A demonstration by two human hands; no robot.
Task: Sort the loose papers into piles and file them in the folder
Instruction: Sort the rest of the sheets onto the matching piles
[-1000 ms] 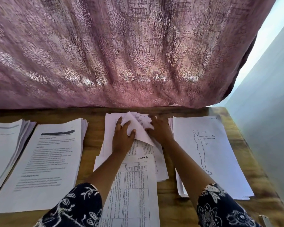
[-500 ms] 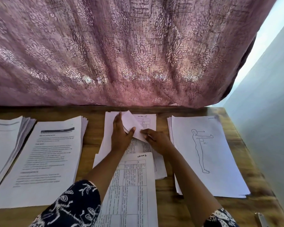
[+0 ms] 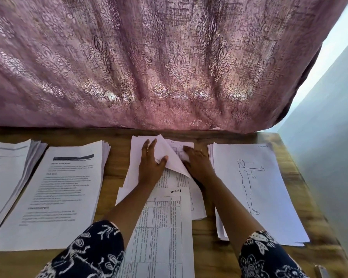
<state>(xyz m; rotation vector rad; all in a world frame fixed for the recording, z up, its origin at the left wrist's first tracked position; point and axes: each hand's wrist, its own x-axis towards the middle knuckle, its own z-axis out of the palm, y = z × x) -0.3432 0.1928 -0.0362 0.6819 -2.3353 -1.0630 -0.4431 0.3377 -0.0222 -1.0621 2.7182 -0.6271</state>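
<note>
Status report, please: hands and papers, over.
Left hand pinches turned-up sheet. Right hand flat on middle pile. No folder in view.

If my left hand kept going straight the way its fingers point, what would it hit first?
Probably the pink curtain, just beyond the far edge of the middle paper pile whose folded sheet the left hand pinches; depth unclear.
</note>
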